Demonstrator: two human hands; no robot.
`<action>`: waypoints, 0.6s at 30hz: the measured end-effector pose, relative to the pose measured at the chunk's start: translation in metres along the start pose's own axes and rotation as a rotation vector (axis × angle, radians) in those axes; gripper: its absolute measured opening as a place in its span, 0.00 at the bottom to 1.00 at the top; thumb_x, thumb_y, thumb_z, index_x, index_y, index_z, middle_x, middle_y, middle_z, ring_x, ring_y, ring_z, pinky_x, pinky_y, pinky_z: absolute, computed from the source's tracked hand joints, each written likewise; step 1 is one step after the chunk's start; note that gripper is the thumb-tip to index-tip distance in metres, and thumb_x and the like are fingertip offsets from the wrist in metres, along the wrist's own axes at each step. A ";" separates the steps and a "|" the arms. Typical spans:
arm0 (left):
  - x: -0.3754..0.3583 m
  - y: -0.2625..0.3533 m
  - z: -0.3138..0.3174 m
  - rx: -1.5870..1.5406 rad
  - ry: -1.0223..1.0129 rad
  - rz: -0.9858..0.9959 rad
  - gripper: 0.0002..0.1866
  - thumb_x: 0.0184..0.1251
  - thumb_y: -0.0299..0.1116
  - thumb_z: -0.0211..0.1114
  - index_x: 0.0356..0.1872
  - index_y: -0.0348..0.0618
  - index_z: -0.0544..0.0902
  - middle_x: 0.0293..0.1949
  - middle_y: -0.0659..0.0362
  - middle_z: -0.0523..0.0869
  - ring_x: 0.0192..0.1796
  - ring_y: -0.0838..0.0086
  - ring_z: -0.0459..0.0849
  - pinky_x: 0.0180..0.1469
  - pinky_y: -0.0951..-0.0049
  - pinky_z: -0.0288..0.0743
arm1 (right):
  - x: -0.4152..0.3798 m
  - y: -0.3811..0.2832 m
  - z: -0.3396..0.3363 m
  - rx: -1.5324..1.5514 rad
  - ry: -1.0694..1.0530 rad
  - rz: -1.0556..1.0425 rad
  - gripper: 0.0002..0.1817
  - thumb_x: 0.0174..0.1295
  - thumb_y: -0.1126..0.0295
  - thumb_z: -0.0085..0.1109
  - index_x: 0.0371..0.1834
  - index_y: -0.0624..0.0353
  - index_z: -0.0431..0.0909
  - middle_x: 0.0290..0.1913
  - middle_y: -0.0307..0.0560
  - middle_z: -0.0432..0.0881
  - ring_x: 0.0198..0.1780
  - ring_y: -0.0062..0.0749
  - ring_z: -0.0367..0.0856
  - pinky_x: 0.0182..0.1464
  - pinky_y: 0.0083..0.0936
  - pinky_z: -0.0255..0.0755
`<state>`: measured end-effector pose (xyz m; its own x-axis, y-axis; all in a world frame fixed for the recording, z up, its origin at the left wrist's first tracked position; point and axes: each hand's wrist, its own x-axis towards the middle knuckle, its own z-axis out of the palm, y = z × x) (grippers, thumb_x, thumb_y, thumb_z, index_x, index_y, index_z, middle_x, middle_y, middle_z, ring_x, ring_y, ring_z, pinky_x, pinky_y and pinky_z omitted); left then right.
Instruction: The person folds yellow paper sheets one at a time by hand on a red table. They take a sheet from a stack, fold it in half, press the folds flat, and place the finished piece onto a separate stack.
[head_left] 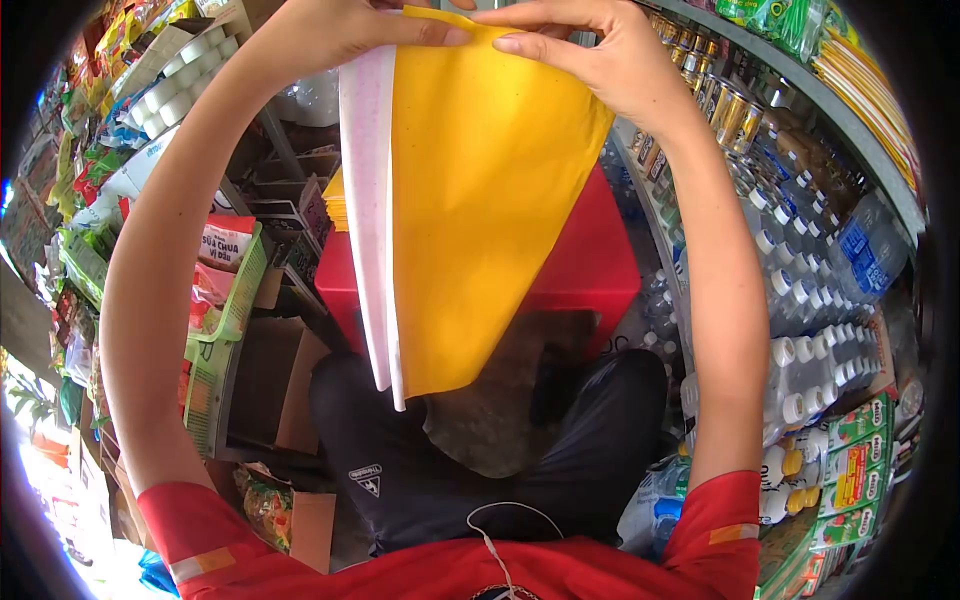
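The fingers (437,33) of the left hand (335,28) and those of the right hand (600,45) pinch the top edge of one large, smooth, paper-like yellow sheet (480,200), both thumbs on its near face; some fingertips are hidden. The sheet hangs straight below the fingers, its long axis running downward, broad at the grip and narrowing to a short lower edge. One whitish-pink strip (365,200) runs along its left side; whether fold or separate layer, I cannot tell.

Below the fingers, behind the sheet, stands one red, flat-topped table (590,240); below the left fingers, beside the strip, is one small yellow layered stack (337,205). Lowest are two legs in dark trousers (610,420).

The sheet's left edge drops nearly upright; its right edge slants inward, so the gap to the right forearm widens downward. Between the left forearm and the sheet sit two light-green plastic baskets (243,290). Outside the right forearm stand clear white-capped bottles (815,375), too crowded to count.
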<state>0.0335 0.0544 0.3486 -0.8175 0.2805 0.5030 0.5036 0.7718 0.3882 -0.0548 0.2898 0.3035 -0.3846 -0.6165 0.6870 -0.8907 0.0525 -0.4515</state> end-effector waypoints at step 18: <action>-0.002 0.005 0.003 -0.054 0.012 0.004 0.19 0.64 0.33 0.82 0.51 0.35 0.87 0.32 0.62 0.92 0.31 0.86 0.84 0.35 0.82 0.74 | -0.002 0.008 -0.004 0.122 -0.064 0.042 0.17 0.70 0.68 0.71 0.59 0.58 0.89 0.45 0.44 0.93 0.41 0.21 0.86 0.45 0.21 0.78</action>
<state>0.0372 0.0595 0.3475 -0.8123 0.2758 0.5139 0.5213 0.7386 0.4274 -0.0619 0.2947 0.3013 -0.4014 -0.6652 0.6296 -0.8366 -0.0135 -0.5477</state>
